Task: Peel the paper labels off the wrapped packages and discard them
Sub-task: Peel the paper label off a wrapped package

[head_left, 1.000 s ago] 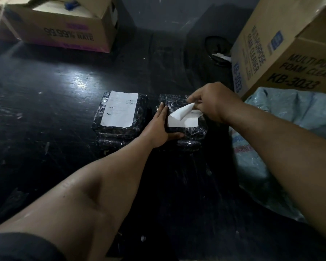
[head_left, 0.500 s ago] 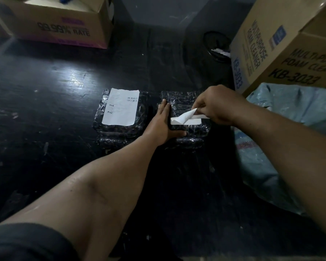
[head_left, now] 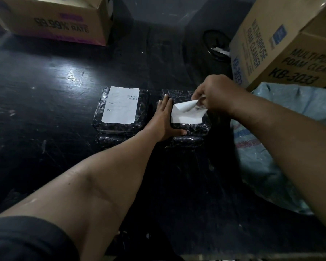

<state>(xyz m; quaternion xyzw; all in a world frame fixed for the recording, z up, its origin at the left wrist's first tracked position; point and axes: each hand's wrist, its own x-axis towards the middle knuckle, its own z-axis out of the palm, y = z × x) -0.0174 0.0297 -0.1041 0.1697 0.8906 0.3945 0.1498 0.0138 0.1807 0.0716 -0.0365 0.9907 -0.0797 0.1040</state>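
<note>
the paper label [head_left: 184,116] lies on the right package [head_left: 192,127], its far right corner curled up and pinched in the right hand [head_left: 217,97] grip. the left hand [head_left: 163,122], flat and open, presses that package's left edge on the dark surface [head_left: 45,91]. the left package [head_left: 120,110] has a label [head_left: 120,104], long axis pointing away.

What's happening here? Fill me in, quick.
A person is stripping paper labels off black wrapped packages on a dark table. The left hand presses the right package flat while the right hand pinches its label by the far corner, which is lifted and curled; the rest is stuck down. The left package has its label fully on.
</note>
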